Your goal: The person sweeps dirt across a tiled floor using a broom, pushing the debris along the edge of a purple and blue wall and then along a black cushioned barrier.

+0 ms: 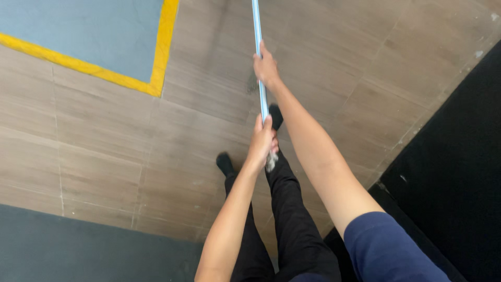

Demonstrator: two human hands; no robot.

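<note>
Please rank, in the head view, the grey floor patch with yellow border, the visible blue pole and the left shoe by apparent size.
1. Grey floor patch
2. Blue pole, held by both hands
3. Left shoe, though distance from the camera differs

Bare forearms; a navy short sleeve [389, 250] at lower right; black trousers [292, 219] and black shoes [225, 163] mid-frame.

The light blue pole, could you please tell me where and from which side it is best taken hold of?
Judging by its pose, take the light blue pole on its bare shaft, with two spaced grips. It is thin, straight and slants away from the body, so fingers wrap fully around it. The right hand grips further along from the right side; the left hand closes near the lower end, from below.
</note>
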